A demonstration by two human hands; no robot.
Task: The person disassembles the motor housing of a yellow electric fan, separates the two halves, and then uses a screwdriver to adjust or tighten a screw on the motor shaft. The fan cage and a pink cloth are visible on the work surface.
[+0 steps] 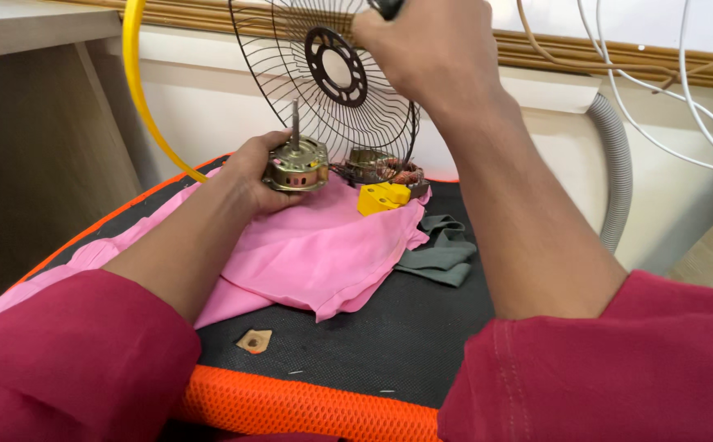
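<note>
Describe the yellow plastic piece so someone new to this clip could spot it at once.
Start at the pink cloth spread on the black mat. At its far right edge, below the wire fan guard, sits the yellow block, the only angular, bright plastic part beside metal motor pieces.

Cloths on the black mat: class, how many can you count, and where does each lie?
2. A pink cloth lies spread under the left hand; a grey cloth lies crumpled at its right edge. More could be hidden underneath.
</note>
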